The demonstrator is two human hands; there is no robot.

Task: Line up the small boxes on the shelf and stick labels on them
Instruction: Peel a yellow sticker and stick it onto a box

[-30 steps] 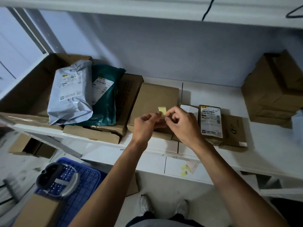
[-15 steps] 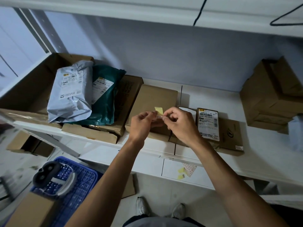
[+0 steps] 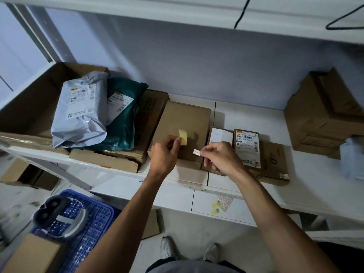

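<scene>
My left hand (image 3: pixel 164 152) pinches a yellow backing strip (image 3: pixel 183 136) above a plain brown box (image 3: pixel 185 123) on the white shelf (image 3: pixel 307 174). My right hand (image 3: pixel 220 157) pinches a small white label (image 3: pixel 196 152) by one end, held over the same box's near right corner. To the right lie three small boxes side by side: one with a white patch (image 3: pixel 220 134), one with a barcode shipping label (image 3: pixel 247 146), and a flat brown one (image 3: pixel 273 160).
At the left sit a grey mailer (image 3: pixel 80 113) and a teal mailer (image 3: pixel 122 119) on flat cartons. A large brown box (image 3: pixel 323 113) stands at the right. A label sheet (image 3: pixel 223 201) lies on the lower shelf. A blue crate (image 3: pixel 86 223) is on the floor.
My hands were together on one piece; now they have pulled apart, the left keeping the yellow backing and the right holding the peeled white label.
</scene>
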